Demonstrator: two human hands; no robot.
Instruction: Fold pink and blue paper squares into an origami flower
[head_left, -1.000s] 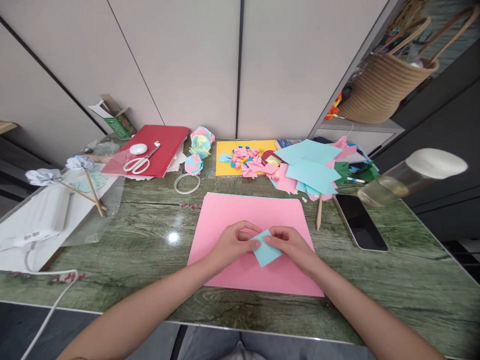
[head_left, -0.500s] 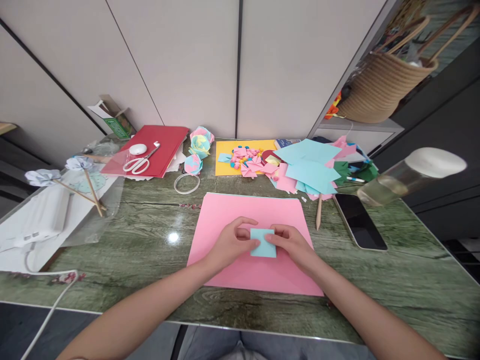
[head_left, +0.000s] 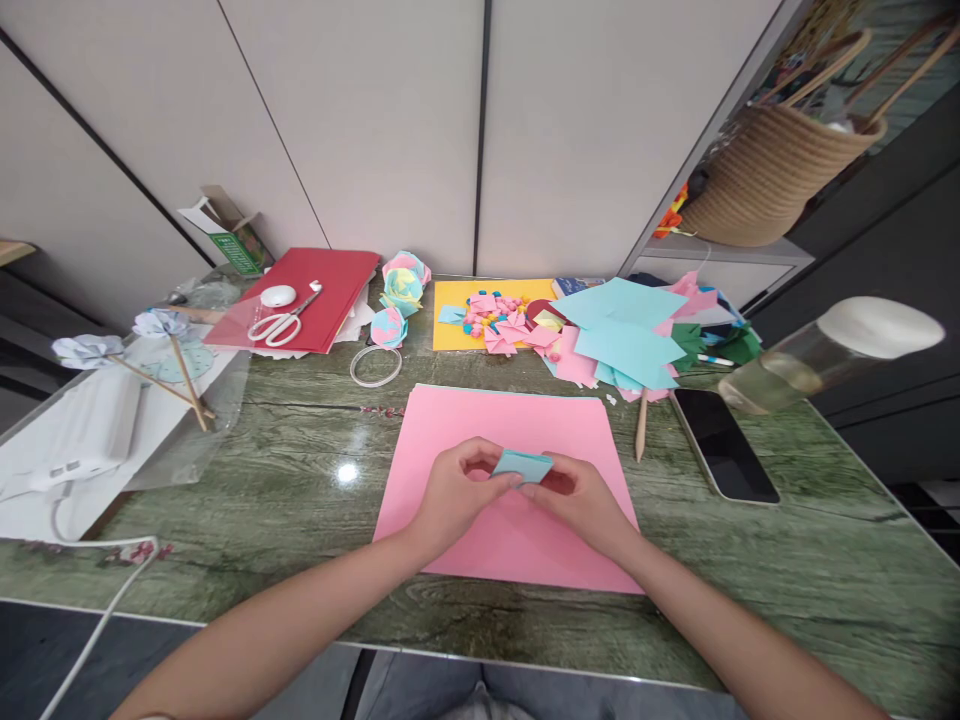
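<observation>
In the head view, the left hand (head_left: 454,495) and the right hand (head_left: 581,500) are meeting over a large pink sheet (head_left: 517,420) that is lying flat on the green counter (head_left: 300,470). Both hands are pinching a small blue paper (head_left: 523,465) between their fingertips, one at each end. The paper is sitting tilted, close above the middle of the pink sheet; whether it is touching the sheet cannot be told.

Just right of the pink sheet a wooden stick (head_left: 640,425) is lying, and beyond it a dark phone (head_left: 724,445) is resting face up. Behind the sheet, a yellow sheet (head_left: 450,300) is carrying small folded pink pieces, and a heap of blue and pink papers (head_left: 626,330) is spreading beside it. Far left, white scissors (head_left: 281,322) are lying on a red folder (head_left: 330,285), with a thin ring (head_left: 375,366) near them on the counter.
</observation>
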